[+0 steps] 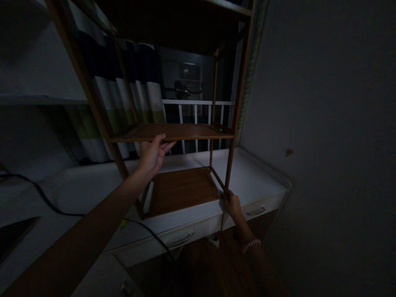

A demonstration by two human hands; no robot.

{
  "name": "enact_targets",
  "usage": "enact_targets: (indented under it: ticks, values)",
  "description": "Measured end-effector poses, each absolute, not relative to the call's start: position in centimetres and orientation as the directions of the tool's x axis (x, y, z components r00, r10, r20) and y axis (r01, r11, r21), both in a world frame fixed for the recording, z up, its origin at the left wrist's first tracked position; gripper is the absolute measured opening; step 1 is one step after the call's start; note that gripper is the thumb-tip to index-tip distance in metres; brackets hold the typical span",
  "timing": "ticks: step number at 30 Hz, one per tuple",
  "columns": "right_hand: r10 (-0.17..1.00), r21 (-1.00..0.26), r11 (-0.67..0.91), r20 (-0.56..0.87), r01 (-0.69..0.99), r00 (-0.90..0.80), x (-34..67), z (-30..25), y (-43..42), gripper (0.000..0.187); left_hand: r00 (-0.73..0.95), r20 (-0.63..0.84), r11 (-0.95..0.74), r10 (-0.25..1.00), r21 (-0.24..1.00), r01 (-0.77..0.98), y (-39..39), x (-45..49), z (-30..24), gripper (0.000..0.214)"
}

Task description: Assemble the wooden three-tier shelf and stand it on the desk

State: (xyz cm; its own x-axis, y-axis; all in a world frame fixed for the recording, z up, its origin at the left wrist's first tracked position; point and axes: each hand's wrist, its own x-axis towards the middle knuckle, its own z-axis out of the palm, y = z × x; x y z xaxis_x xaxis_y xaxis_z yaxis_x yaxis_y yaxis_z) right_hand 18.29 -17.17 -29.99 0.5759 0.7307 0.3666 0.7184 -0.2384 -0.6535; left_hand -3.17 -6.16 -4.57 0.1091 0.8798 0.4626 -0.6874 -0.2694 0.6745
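A brown wooden shelf rack (pixel 182 131) with several tiers stands upright on a white desk (pixel 256 175). My left hand (pixel 153 154) grips the front edge of its middle shelf, thumb on top and fingers underneath. Down at the rack's front right corner, my right hand (pixel 232 204) is closed around the foot of the post, beside the bottom shelf (pixel 182 187). The fingertips of that hand are partly hidden. A beaded bracelet (pixel 251 245) circles my right wrist.
White drawers with handles (pixel 256 211) run along the desk's front. A black cable (pixel 151 233) crosses the desk and hangs over its edge. Behind the rack are a striped curtain (pixel 145 95) and a white-barred window (pixel 198 102). A bare wall (pixel 324 123) rises on the right.
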Motion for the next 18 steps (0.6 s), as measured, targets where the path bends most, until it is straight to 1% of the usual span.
enact_targets:
  ticks: [4, 6, 8, 10, 11, 12, 14, 16, 18]
  values:
    - [0.739, -0.656, -0.237, 0.358, 0.717, 0.571, 19.0, -29.8, -16.6, 0.028, 0.116, 0.474, -0.270, 0.873, 0.669, -0.693, -6.3, -2.7, -4.8, 0.015]
    - [0.734, -0.662, -0.234, 0.360, 0.712, 0.576, 19.0, -29.4, -16.7, 0.033, 0.116, 0.475, -0.270, 0.872, 0.666, -0.696, -6.4, -2.6, -5.0, 0.015]
    - [0.666, -0.676, -0.185, 0.447, 0.713, 0.597, 18.7, -28.1, -17.1, 0.040, 0.111, 0.477, -0.274, 0.872, 0.663, -0.697, -6.4, -2.5, -5.1, 0.016]
    - [0.516, -0.657, -0.058, 0.625, 0.751, 0.586, 17.7, -25.6, -17.7, 0.043, 0.116, 0.479, -0.275, 0.870, 0.666, -0.694, -6.3, -2.6, -5.1, 0.017]
    - [0.435, -0.611, 0.025, 0.720, 0.792, 0.541, 16.9, -23.8, -18.1, 0.042, 0.116, 0.477, -0.273, 0.871, 0.667, -0.694, -6.3, -2.6, -5.1, 0.017]
    - [0.392, -0.533, 0.090, 0.795, 0.841, 0.462, 16.0, -21.7, -18.4, 0.041, 0.117, 0.475, -0.270, 0.872, 0.667, -0.695, -6.3, -2.7, -5.1, 0.017]
    - [0.362, -0.295, 0.192, 0.908, 0.936, 0.212, 13.7, -16.6, -18.6, 0.039, 0.114, 0.463, -0.262, 0.879, 0.670, -0.695, -6.3, -2.7, -5.0, 0.017]
    - [0.403, -0.052, 0.225, 0.914, 0.973, -0.044, 11.3, -11.3, -18.1, 0.041, 0.109, 0.452, -0.259, 0.885, 0.673, -0.693, -6.3, -2.8, -5.0, 0.017]
    - [0.476, 0.116, 0.240, 0.851, 0.964, -0.221, 9.1, -6.6, -16.7, 0.044, 0.115, 0.452, -0.253, 0.885, 0.673, -0.695, -6.3, -2.8, -5.0, 0.018]
